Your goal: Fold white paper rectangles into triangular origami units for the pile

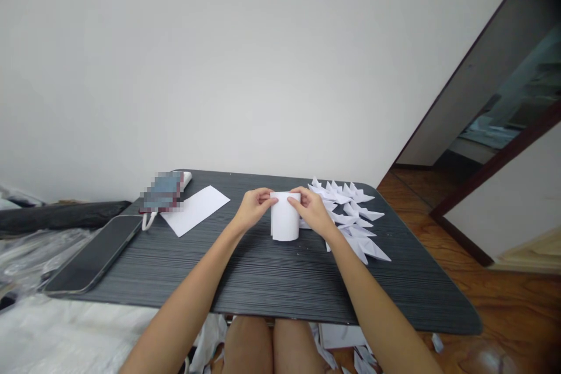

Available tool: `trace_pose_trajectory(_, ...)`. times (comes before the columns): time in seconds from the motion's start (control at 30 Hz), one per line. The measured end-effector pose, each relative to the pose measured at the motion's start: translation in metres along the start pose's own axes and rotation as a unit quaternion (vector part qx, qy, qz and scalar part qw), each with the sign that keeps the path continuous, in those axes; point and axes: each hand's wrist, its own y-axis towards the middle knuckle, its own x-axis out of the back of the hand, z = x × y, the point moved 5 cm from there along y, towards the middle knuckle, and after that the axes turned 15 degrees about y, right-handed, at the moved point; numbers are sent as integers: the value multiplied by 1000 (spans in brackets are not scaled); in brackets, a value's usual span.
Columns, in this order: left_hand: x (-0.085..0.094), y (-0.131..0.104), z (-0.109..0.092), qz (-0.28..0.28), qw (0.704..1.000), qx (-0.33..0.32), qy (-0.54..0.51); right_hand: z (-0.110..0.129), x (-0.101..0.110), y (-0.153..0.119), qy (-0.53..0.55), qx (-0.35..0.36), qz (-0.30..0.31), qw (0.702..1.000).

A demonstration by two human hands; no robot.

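A white sheet of paper (285,221), bent over on itself, is held up above the middle of the table. My left hand (256,207) pinches its upper left corner between thumb and fingers. At the upper right corner, my right hand (310,209) grips it the same way. The paper's lower end curves in a rounded bend, and its left edges show two layers. Just right of my right hand lie several folded white paper boats (357,228), spread in rows and partly hidden by that hand and forearm.
The dark table (280,286) stands against a white wall. To the left are a flat white paper sheet (197,210), a blurred device (163,191) with a white cable, and a black phone (94,254) at the edge. Paper scraps (363,359) lie below on the floor.
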Motion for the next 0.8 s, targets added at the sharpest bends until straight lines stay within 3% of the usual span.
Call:
trace_pose_trajectory(0.13,-2,-1,1,-26,1000,6,-11,-2,3,0,31,-29,-24,999)
trace_pose_trajectory(0.3,-7,-2,2,-15,999,-8,-35,-7,5,1,50,-37,-53,997)
trace_pose_trajectory(0.8,-8,-3,-1,-22,999,5,-35,-13,7,2,67,-46,-58,995)
